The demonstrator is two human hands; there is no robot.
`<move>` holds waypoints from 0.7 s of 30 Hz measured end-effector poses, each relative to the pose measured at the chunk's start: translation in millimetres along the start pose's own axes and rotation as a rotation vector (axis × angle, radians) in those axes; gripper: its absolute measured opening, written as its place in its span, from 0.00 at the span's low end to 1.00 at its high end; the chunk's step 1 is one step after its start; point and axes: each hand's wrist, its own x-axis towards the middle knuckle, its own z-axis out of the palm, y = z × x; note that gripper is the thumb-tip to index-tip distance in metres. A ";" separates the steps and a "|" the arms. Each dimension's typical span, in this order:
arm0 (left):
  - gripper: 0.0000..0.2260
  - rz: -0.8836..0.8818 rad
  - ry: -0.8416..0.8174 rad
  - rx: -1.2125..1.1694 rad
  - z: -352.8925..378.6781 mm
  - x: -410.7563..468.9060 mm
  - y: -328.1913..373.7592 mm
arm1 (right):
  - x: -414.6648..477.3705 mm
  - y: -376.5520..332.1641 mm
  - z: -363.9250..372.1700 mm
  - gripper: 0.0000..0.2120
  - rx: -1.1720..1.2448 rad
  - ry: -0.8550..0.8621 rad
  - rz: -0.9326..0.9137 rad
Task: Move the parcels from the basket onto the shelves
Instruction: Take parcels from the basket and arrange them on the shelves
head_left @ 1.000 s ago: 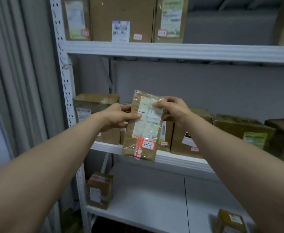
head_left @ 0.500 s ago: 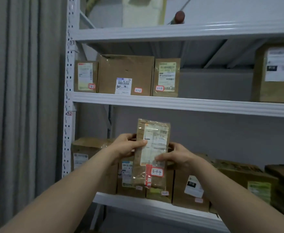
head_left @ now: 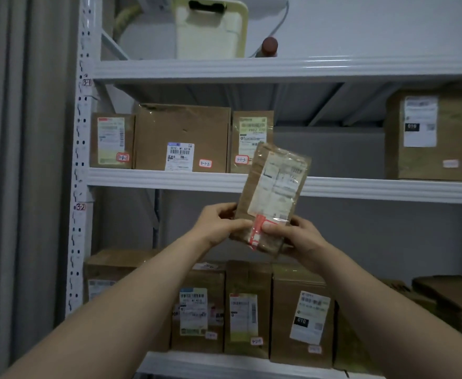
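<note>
A flat brown paper parcel under clear tape, with a white label and a red sticker (head_left: 273, 192), is held in the air. Both grips hold its lower end. The left hand (head_left: 219, 222) pinches the lower left edge, and the right hand (head_left: 298, 236) wraps the bottom right corner, thumb on the sticker. From the grip the parcel's long axis runs upward, tilted right, so its free top end overlaps the pale metal shelf board (head_left: 142, 179), just beside a small brown carton with a pale label (head_left: 251, 129). The bare stretch between that carton and a tall brown carton (head_left: 429, 138) looks the likely slot. The top end would lead in, and the right hand is nearer.
</note>
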 end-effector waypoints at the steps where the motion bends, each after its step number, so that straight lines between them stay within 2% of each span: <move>1: 0.24 0.036 0.010 0.001 3.6 5.9 4.3 | 2.3 -7.6 -4.1 0.24 0.023 0.033 -0.037; 7: 0.18 0.247 0.171 0.067 35.8 53.8 43.6 | 17.8 -53.3 -30.8 0.15 0.029 0.262 -0.323; 11: 0.16 0.323 0.232 0.136 62.5 89.7 74.6 | 26.3 -85.7 -57.5 0.11 -0.085 0.307 -0.412; 14: 0.11 0.333 0.301 0.252 78.6 113.5 89.0 | 38.3 -100.5 -84.8 0.14 -0.166 0.273 -0.416; 21: 0.10 0.320 0.414 0.507 124.5 155.8 85.6 | 91.6 -92.0 -132.8 0.20 -0.204 0.235 -0.393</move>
